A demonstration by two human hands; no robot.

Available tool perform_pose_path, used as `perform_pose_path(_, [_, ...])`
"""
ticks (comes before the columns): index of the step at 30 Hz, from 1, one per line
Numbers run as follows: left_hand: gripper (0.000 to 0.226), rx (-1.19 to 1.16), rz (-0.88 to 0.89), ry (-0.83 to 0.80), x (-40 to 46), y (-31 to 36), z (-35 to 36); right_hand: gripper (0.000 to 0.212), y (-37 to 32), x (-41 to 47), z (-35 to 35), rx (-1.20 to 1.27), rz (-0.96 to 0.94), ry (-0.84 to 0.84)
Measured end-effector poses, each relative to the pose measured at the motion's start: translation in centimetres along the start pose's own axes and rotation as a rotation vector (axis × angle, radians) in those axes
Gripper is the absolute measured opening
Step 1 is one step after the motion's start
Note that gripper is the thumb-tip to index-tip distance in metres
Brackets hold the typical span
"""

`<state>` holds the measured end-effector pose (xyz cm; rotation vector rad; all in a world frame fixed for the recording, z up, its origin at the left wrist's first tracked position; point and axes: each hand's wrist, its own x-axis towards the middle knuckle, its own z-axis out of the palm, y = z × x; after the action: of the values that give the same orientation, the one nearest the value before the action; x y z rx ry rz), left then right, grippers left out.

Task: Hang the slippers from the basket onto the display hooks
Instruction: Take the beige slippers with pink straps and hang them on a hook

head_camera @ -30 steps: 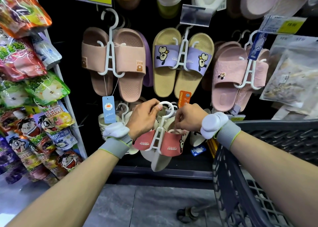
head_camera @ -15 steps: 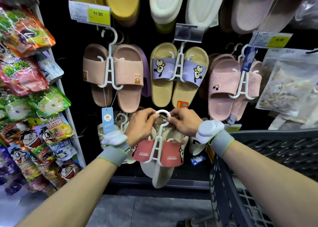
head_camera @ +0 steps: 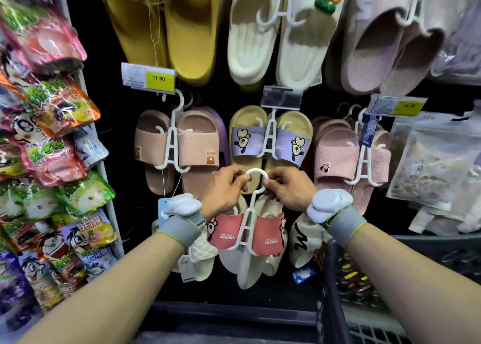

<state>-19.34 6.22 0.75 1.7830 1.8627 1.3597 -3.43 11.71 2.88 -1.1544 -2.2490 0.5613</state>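
hands pinch hanger hook of red-strapped slippers.

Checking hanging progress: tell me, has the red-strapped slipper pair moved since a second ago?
Yes. The red-strapped slipper pair rose: its hanger loop, formerly below the purple-strapped slippers, now overlaps their toes.

Red-strapped cream slippers, upright on white hanger
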Motion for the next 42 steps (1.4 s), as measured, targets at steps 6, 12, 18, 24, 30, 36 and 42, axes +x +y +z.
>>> perform_pose_path(6, [0.016,0.036,0.079,0.022,3.4,2.7,-2.0,0.016,-1.5,2.4,-3.1,0.055,-0.026,0.072])
perform_pose_path(12, [0.025,-0.076,0.102,0.055,7.6,4.0,-2.1,0.02,-2.5,4.7,-5.5,0.024,-0.013,0.219])
perform_pose_path(18, [0.026,-0.171,0.067,0.063,10.6,4.8,-0.9,0.021,-1.7,6.4,-6.4,0.043,0.025,0.303])
perform_pose_path(24, [0.022,-0.295,0.134,0.076,12.0,5.5,-0.8,0.02,-1.2,7.4,-6.6,0.158,0.03,0.427])
perform_pose_path(30, [0.018,-0.323,0.123,0.133,13.1,5.0,-0.2,0.018,-0.6,8.3,-6.4,0.268,0.029,0.388])
perform_pose_path(36, [0.016,-0.327,0.157,0.118,13.6,5.0,-0.6,0.01,-0.2,8.8,-6.4,0.263,-0.009,0.333])
perform_pose_path(42, [0.017,-0.334,0.14,0.104,14.9,5.3,-0.1,0.02,-0.3,9.2,-6.6,0.185,0.022,0.395])
